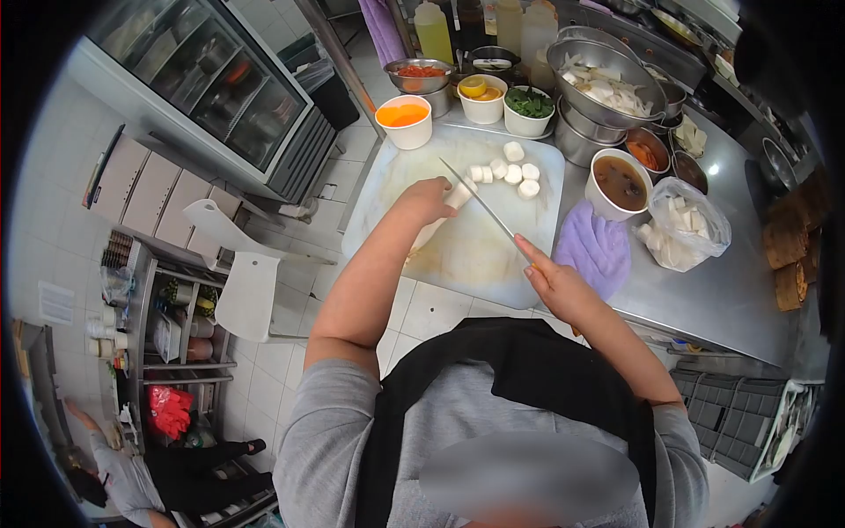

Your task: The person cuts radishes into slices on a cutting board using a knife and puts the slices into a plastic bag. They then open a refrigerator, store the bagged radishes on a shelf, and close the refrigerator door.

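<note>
My left hand is closed over a long, pale cylindrical vegetable on the white cutting board; its exact kind is unclear, and my fingers cover part of it. My right hand grips a kitchen knife by the handle. The long blade slants across the board and meets the vegetable just beyond my left fingers. Several thick white rounds lie past the blade, some in a row and others loose toward the right.
Behind the board stand a tub of orange liquid, a tub of green leaves and a colander of white pieces. To the right are a tub of brown liquid, a purple cloth and a plastic bag with white chunks.
</note>
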A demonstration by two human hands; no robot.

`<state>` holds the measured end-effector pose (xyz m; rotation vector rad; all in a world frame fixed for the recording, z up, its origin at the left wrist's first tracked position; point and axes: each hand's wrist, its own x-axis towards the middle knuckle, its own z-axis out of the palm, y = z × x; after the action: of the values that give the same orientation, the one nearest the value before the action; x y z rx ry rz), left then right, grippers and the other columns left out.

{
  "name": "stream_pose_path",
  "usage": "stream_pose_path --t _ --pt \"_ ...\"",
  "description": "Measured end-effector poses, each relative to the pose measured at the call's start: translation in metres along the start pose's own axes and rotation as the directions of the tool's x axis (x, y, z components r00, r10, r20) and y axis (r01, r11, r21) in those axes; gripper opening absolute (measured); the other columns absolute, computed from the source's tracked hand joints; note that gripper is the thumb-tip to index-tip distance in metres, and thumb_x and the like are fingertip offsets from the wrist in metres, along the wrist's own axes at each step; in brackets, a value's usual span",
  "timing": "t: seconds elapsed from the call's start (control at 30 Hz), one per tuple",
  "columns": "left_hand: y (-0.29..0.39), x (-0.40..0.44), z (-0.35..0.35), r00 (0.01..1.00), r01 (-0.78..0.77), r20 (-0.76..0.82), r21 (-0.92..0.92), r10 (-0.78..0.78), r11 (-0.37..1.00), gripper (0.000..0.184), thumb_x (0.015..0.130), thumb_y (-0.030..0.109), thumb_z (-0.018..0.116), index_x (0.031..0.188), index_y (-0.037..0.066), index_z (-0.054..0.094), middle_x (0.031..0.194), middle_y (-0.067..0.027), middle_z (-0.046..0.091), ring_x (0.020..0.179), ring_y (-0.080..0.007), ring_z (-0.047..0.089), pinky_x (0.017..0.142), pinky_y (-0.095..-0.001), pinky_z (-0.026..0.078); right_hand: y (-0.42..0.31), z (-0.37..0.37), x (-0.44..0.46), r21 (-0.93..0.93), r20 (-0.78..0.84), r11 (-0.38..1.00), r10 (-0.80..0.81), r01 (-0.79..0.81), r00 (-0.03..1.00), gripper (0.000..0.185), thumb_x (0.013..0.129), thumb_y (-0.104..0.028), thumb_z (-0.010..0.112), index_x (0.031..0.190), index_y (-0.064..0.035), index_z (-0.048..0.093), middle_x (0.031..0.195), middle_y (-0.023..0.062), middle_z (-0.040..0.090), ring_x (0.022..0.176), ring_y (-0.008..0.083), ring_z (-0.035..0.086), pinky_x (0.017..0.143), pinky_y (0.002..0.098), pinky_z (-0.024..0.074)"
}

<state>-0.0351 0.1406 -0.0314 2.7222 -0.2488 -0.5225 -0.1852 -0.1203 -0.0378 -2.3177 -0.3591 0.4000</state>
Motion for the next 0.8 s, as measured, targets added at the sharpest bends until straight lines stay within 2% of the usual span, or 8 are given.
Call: stream_pose_path --t 0.03,0.1,0.23,0.3,0.53,0.63,0.73,0.8 --pt "0.001 0.001 0.000 1.000 0.000 -0.001 -0.002 0.000 1.000 0.063 0.070 0.029 0.079 0.124 0.005 0.057 0.116 -0.0167 0.063 0.109 -0.0306 0.059 0.093 -0.0388 0.047 -0.002 -0.002 0.000 -0.002 0.001 1.000 0.000 0.000 1.000 0.052 0.099 -0.024 0.043 0.148 -0.0304 0.026 0.066 0.0215 0.054 0.064 0.0352 0.060 0.068 0.0420 0.0471" --pt "0.003 0.003 0.002 0.999 -0.038 0.017 0.099 0.036 0.994 0.059 0.072 0.026 0.076 0.125 0.010 0.055 0.113 -0.0159 0.064 0.105 -0.0301 0.061 0.090 -0.0369 0.048 -0.005 -0.004 -0.002 -0.036 0.042 0.998 0.045 -0.044 0.998 0.052 0.099 -0.024 0.043 0.148 -0.0317 0.027 0.067 0.0249 0.055 0.068 0.0412 0.060 0.068 0.0441 0.0468" --pt "0.005 0.003 0.003 0.999 -0.041 0.009 0.121 0.040 0.992 0.056 0.072 0.025 0.075 0.122 0.009 0.056 0.113 -0.0146 0.064 0.105 -0.0300 0.061 0.089 -0.0380 0.048 -0.002 -0.002 0.000 -0.043 0.034 0.999 -0.010 0.011 0.999 0.051 0.099 -0.025 0.042 0.147 -0.0296 0.027 0.066 0.0257 0.057 0.065 0.0425 0.059 0.065 0.0492 0.0454" --pt "0.006 0.003 0.003 0.999 -0.052 0.002 0.143 0.052 0.988 0.054 0.073 0.025 0.075 0.121 0.009 0.057 0.113 -0.0145 0.064 0.105 -0.0303 0.061 0.089 -0.0385 0.048 -0.007 -0.004 -0.002 -0.129 0.042 0.992 0.017 -0.012 0.999 0.052 0.099 -0.025 0.042 0.148 -0.0293 0.026 0.066 0.0260 0.057 0.065 0.0424 0.059 0.065 0.0491 0.0455" --pt "0.010 0.003 0.003 0.999 -0.037 0.014 0.152 0.035 0.988 0.055 0.073 0.025 0.075 0.122 0.009 0.056 0.113 -0.0148 0.064 0.106 -0.0313 0.060 0.090 -0.0390 0.048 -0.011 -0.007 -0.009 -0.067 0.047 0.998 0.015 -0.012 0.999 0.052 0.099 -0.024 0.042 0.148 -0.0296 0.025 0.066 0.0268 0.057 0.067 0.0427 0.059 0.067 0.0497 0.0452" --pt "0.010 0.004 0.003 0.999 -0.041 0.015 0.147 0.039 0.988 0.055 0.074 0.023 0.075 0.123 0.009 0.054 0.114 -0.0152 0.064 0.106 -0.0315 0.060 0.090 -0.0395 0.048 -0.011 -0.011 -0.007 -0.075 0.094 0.993 0.095 -0.088 0.991 0.053 0.099 -0.023 0.042 0.148 -0.0312 0.024 0.068 0.0241 0.058 0.072 0.0420 0.060 0.072 0.0465 0.0464" --pt "0.011 0.002 0.002 0.999 -0.035 0.019 0.155 0.033 0.987 0.055 0.074 0.021 0.075 0.123 0.009 0.054 0.113 -0.0158 0.063 0.106 -0.0319 0.060 0.090 -0.0398 0.047 0.012 0.002 0.004 -0.006 0.059 1.000 -0.006 0.006 0.998 0.054 0.099 -0.022 0.041 0.149 -0.0320 0.023 0.076 0.0248 0.060 0.072 0.0424 0.060 0.074 0.0458 0.0468" --pt "0.014 0.000 0.001 0.999 -0.042 0.004 0.137 0.042 0.990 0.053 0.074 0.020 0.075 0.122 0.009 0.054 0.113 -0.0166 0.064 0.105 -0.0325 0.060 0.090 -0.0401 0.047 0.012 0.005 0.016 -0.032 0.042 0.999 -0.037 0.038 0.998 0.053 0.099 -0.021 0.039 0.149 -0.0324 0.023 0.078 0.0231 0.059 0.065 0.0346 0.061 0.066 0.0426 0.0503"
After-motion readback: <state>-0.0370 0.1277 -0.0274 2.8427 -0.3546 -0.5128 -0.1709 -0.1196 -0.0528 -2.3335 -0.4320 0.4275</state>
